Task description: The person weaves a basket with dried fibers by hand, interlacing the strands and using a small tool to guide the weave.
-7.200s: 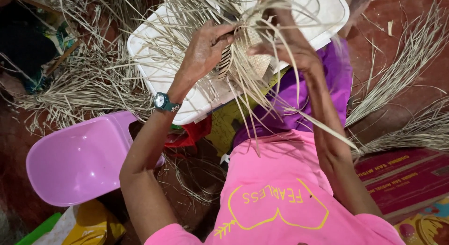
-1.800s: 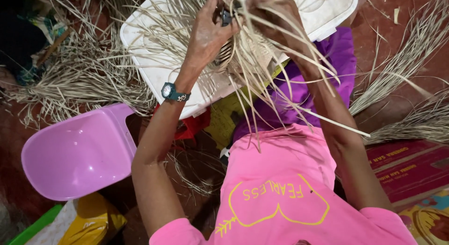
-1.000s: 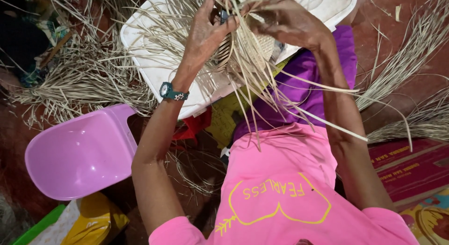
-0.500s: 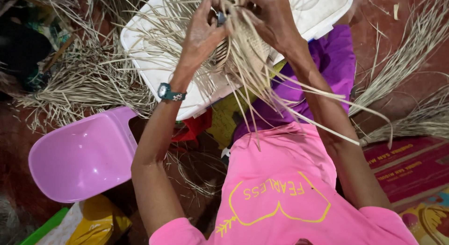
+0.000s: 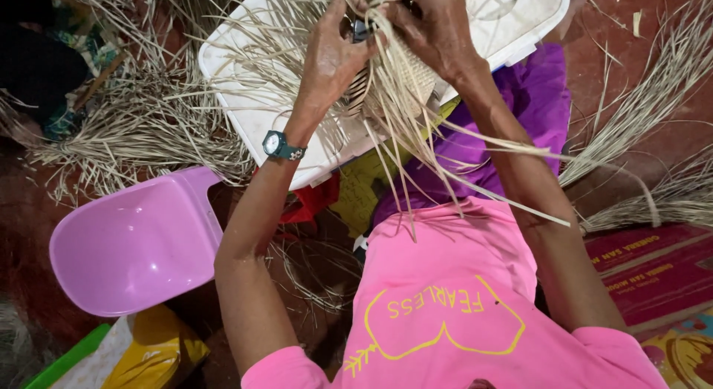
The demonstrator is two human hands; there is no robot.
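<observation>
My left hand [image 5: 332, 53], a teal watch on its wrist, grips a small woven piece of pale straw [image 5: 394, 84] held up in front of me. My right hand [image 5: 433, 28] pinches the same weaving from the other side, near the top. Long loose straw strips [image 5: 445, 159] hang from the piece down over my pink shirt and purple lap. A small dark object sits between my fingers at the top of the weaving; I cannot tell what it is.
A white plastic chair [image 5: 252, 99] lies under the weaving. A pink plastic chair [image 5: 134, 248] stands at the left. Bundles of dry straw [image 5: 126, 129] cover the red floor at left and at the right [image 5: 653, 114]. A yellow bag [image 5: 160, 352] lies at bottom left, printed mats at bottom right.
Both hands stayed on the weaving while the fingers shifted among the strips. My right hand moved a little left and closer to my left hand. The hanging strips swung.
</observation>
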